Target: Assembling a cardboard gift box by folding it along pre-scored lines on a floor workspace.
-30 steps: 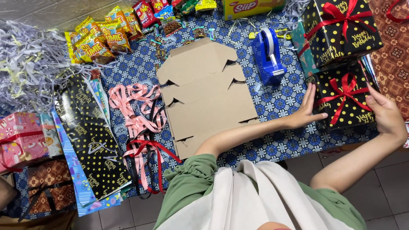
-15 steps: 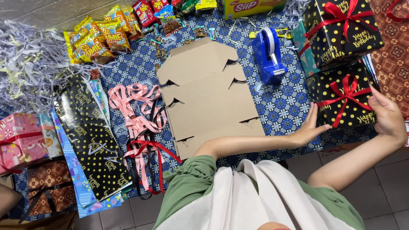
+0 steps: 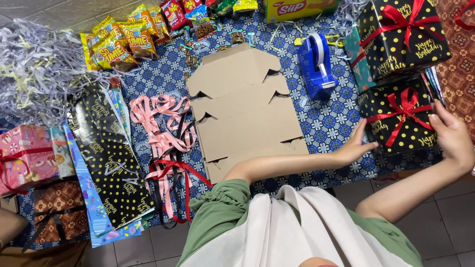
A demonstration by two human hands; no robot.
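On the blue patterned cloth [image 3: 336, 118], both hands frame a wrapped gift box.

Left hand [image 3: 355, 146] lies open, fingers spread, against the left side of the black polka-dot box with red ribbon [image 3: 402, 118]; right hand [image 3: 452, 138] presses open-fingered on its right edge. Flattened cardboard boxes [image 3: 245, 109] lie just left, a blue tape dispenser [image 3: 317, 64] above.

Open cloth [image 3: 336, 123] between cardboard [image 3: 245, 111], box [image 3: 401, 118]

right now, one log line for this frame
left hand: beside black gift box | right hand: on its right side | flat cardboard: untouched on blue cloth
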